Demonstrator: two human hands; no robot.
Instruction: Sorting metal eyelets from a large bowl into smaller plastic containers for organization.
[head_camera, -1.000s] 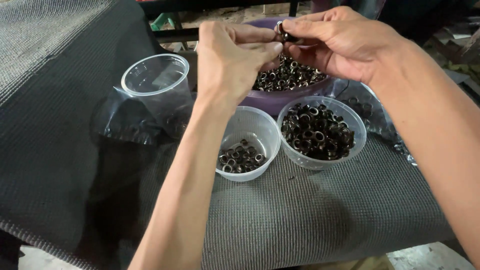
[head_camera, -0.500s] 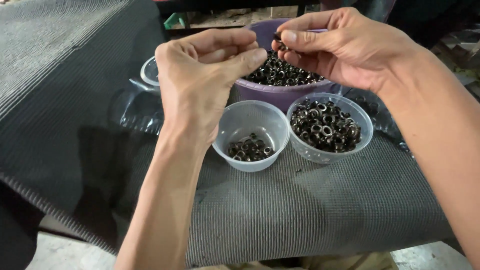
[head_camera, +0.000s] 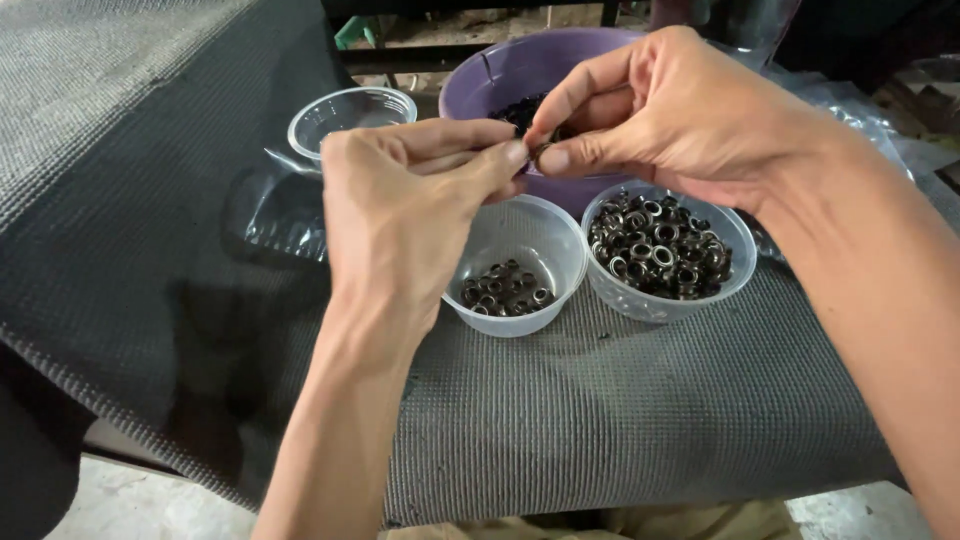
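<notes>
Desk (head_camera: 600, 440), covered in grey mesh matting, carries a purple bowl (head_camera: 480, 85) at 12 o'clock and two clear cups of metal eyelets (head_camera: 660, 250) below it. Left hand (head_camera: 400, 215) and right hand (head_camera: 680, 120) both pinch narrowly on one small eyelet (head_camera: 537, 152) above the cups. Judged light, rigid, smooth and easily dropped; best gripped across the rim. Dark, ring-shaped metal

The left hand (head_camera: 405, 215) and right hand (head_camera: 690, 115) were bare, with no rings, gloves or watch. Both forearms were bare too, no sleeves reaching into view. Khaki trouser fabric (head_camera: 600, 522) showed at the bottom edge.
</notes>
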